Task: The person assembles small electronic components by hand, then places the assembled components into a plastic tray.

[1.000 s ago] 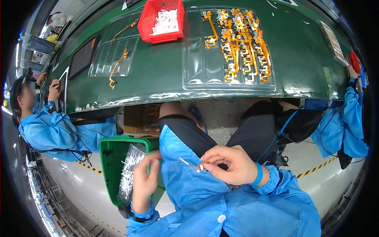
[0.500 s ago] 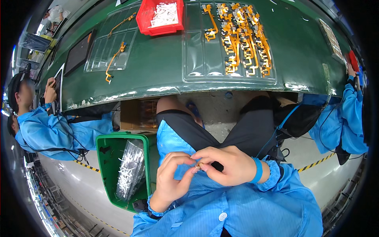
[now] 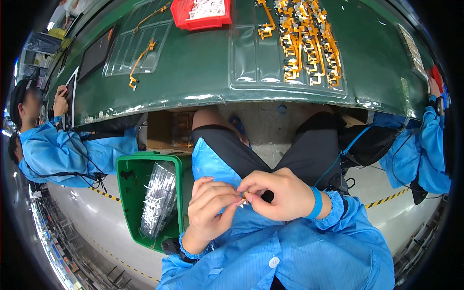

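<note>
Above my lap, my left hand (image 3: 211, 209) and my right hand (image 3: 280, 194) meet fingertip to fingertip. Both pinch a small orange flex cable (image 3: 245, 196), mostly covered by the fingers, with a whitish bit below it. A blue band circles my right wrist. On the green table ahead, a clear plastic tray (image 3: 244, 79) holds rows of orange flex cables (image 3: 316, 53) with dark and silver ends. Left of it stands a red bin (image 3: 208, 23) full of small white pieces (image 3: 207, 8).
A second clear tray (image 3: 113, 67) with a couple of flex cables (image 3: 140, 63) lies at the table's left, beside a dark flat panel (image 3: 96, 53). At my left stands a green bin (image 3: 181, 193) containing clear plastic trays (image 3: 159, 200). Blue-sleeved people sit on both sides.
My left fingers have curled and shifted around the small orange flex cable. The view has tipped slightly, so the table sits higher. Both hands stay pinched together.
</note>
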`<state>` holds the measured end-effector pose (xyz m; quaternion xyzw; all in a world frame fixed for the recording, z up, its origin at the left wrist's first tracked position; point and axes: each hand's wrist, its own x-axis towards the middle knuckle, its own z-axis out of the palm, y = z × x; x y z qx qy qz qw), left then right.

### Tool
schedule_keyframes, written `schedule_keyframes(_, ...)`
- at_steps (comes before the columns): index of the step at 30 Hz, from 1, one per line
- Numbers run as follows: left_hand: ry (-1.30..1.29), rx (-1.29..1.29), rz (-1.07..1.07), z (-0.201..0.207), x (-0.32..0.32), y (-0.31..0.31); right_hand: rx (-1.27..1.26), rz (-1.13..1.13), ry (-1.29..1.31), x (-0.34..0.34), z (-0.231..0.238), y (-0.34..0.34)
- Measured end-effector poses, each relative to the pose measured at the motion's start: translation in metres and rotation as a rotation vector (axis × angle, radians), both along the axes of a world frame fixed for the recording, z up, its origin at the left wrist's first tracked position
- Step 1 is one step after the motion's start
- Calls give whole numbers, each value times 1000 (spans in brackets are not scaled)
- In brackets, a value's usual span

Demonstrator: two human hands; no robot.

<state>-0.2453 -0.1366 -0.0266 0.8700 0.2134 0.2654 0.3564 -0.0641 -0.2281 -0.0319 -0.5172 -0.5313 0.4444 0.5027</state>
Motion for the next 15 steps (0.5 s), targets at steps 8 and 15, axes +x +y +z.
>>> schedule_keyframes(8, -54, 115, -53, 0, -3, 4, -231, 4, 411, -3, -7, 2)
schedule_keyframes(15, 264, 269, 843, -53, -163, 55, -260, -129, 551, 9, -15, -1)
